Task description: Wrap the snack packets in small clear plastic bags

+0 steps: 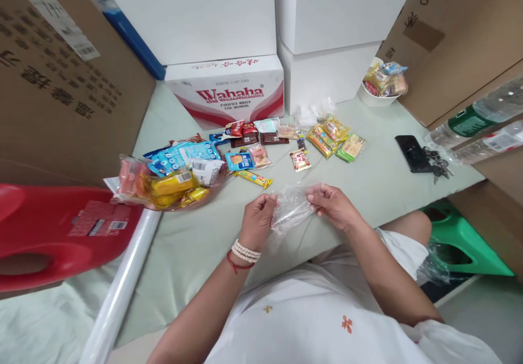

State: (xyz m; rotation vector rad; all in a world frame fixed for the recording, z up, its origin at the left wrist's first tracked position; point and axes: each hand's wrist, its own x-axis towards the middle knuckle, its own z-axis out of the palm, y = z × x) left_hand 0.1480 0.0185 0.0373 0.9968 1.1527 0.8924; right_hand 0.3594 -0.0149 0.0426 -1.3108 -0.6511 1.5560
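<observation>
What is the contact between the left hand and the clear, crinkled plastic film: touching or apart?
Touching. The head view shows the left hand pinching the clear, crinkled plastic film at its left edge.

Bag [292, 208]: crinkled glossy plastic. Green stool [482, 247]: plastic. Brown carton [53, 119]: matt cardboard.

Past the hands [333, 206], snack packets [239, 161] block the way; bare cloth [378, 176] leads right to the phone [412, 153]

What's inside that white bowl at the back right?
Wrapped snacks are heaped in the white bowl, some above its rim. Whatever lies beneath the top ones is hidden.
</observation>
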